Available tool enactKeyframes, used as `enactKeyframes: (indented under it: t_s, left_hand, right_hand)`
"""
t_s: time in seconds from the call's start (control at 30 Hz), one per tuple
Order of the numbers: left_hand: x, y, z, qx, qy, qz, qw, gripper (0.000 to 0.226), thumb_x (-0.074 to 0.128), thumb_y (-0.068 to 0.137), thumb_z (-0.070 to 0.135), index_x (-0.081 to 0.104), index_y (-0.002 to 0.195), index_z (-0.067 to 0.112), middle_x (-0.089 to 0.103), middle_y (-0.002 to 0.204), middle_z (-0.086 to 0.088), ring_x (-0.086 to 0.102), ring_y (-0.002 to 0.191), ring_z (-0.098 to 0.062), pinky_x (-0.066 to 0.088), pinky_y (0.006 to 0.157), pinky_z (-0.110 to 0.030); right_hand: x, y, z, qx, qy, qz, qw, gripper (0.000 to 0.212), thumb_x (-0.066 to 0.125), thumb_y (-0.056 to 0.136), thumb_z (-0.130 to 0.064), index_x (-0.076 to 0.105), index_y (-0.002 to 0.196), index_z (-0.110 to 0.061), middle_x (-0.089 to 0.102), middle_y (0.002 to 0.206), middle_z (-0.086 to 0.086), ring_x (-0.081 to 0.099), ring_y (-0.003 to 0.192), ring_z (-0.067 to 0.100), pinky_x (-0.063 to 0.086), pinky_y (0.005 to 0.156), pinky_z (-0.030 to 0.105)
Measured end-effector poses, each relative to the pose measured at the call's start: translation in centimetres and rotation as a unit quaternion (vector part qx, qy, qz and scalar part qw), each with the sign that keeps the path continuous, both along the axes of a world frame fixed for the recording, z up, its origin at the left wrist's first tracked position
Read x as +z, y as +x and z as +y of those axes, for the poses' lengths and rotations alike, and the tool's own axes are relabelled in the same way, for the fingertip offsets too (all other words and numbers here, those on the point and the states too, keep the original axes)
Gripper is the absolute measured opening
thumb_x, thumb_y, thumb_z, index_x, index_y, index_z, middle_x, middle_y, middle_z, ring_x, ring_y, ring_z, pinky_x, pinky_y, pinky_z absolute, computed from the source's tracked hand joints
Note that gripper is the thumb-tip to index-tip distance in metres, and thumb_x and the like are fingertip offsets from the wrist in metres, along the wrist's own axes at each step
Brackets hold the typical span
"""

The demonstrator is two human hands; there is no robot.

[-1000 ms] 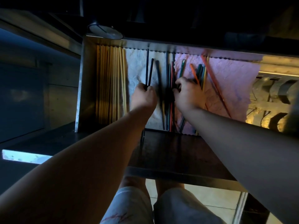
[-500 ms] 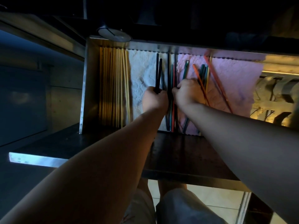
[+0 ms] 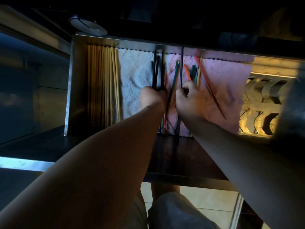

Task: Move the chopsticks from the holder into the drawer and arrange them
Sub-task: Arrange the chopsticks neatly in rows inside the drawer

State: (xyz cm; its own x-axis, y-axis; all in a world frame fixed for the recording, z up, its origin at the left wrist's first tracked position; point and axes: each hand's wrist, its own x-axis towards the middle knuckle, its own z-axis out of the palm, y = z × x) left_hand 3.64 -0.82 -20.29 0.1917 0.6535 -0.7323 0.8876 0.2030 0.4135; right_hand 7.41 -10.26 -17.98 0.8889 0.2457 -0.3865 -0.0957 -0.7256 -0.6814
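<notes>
Two hands sort chopsticks in the drawer [image 3: 71, 83].
Left hand [image 3: 152, 98] squeezes black sticks [image 3: 155, 71] pointing to 12 o'clock; right hand [image 3: 189, 100] pinches one dark stick [image 3: 181, 66].

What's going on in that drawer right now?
Left hand shut on black chopsticks. Right hand pinching one black stick. Wooden chopsticks neatly lined left; coloured ones loose. Nothing blocking.

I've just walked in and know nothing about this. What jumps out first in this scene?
Two bare arms reach into an open metal drawer; the left hand grips black chopsticks and the right hand pinches one thin black chopstick. At the drawer's left, pale wooden chopsticks lie in a tidy row. To the right, a red chopstick slants across a pink liner.
</notes>
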Motion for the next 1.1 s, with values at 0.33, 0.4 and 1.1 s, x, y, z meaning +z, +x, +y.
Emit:
enactKeyframes:
  t_s: [0.33,0.4,1.1]
  left_hand:
    - [1.4,-1.2,0.7,-0.038,-0.021,-0.028,0.999,0.031,0.066,0.080,0.037,0.056,0.061,0.014,0.054,0.053,0.003,0.052,0.047,-0.014,0.030,0.037,-0.018]
    - [1.8,-1.9,1.1,-0.035,-0.030,-0.031,0.998,0.030,0.063,0.083,0.035,0.054,0.063,0.015,0.052,0.053,0.004,0.050,0.046,-0.013,0.029,0.033,-0.017]
    - [3.3,-5.9,7.9,0.032,-0.112,-0.064,0.991,0.028,0.038,0.099,0.011,0.061,0.114,0.013,0.065,0.113,-0.018,0.061,0.113,-0.037,0.050,0.093,-0.044]
  right_hand:
    - [1.2,0.2,-0.1,-0.059,0.095,0.076,0.991,0.016,0.053,0.090,-0.015,0.057,0.075,-0.017,0.057,0.057,-0.005,0.050,0.047,-0.004,0.037,0.046,0.009]
    - [1.1,0.1,0.4,-0.063,0.099,0.089,0.989,0.019,0.054,0.090,-0.016,0.055,0.072,-0.022,0.057,0.058,-0.006,0.051,0.048,-0.004,0.039,0.049,0.012]
    - [-0.5,-3.8,8.8,-0.109,-0.004,0.274,0.956,0.028,0.053,0.093,-0.015,0.062,0.118,-0.019,0.063,0.075,-0.001,0.057,0.051,0.014,0.048,0.042,0.020]
